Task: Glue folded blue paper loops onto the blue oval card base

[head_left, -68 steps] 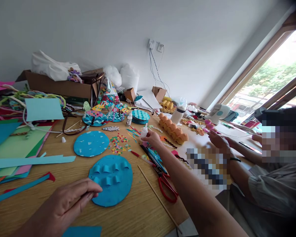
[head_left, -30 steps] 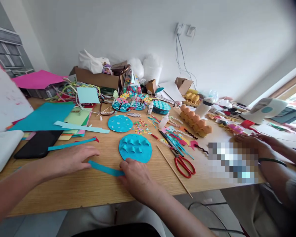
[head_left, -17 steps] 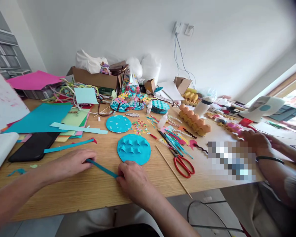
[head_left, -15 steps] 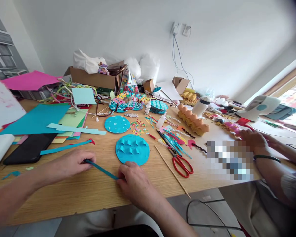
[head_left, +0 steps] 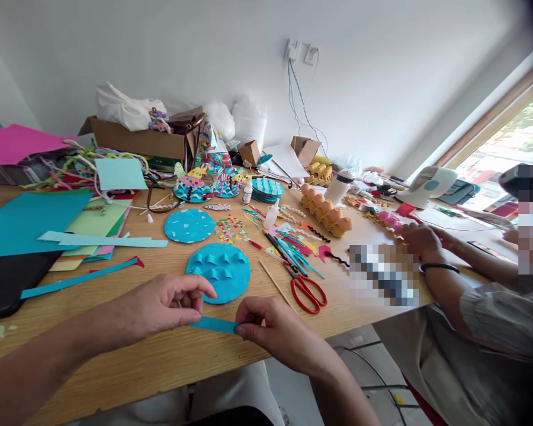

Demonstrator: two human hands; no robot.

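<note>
A short blue paper strip [head_left: 214,325] stretches between my two hands above the front part of the table. My right hand [head_left: 273,325] pinches its right end between thumb and fingers. My left hand [head_left: 166,305] has its thumb at the strip's left end, with the index finger lifted and arched; the other fingers are curled and partly hidden. Just behind the hands lies a round blue disc [head_left: 222,290] bearing rows of curled paper waves. Farther back is another blue disc [head_left: 189,226] with small pale pieces on it.
Red-handled scissors [head_left: 308,294] and a wooden stick [head_left: 277,285] lie right of the disc. Coloured paper sheets [head_left: 31,222], a longer blue strip [head_left: 82,279] and a black phone-like object [head_left: 9,290] are left. A glue bottle [head_left: 271,214] stands behind. A co-worker's hands [head_left: 421,239] work at right.
My hands have come closer together, with the strip now shorter between them and flatter. My left hand moved right and raised its index finger. The view has swung to the right.
</note>
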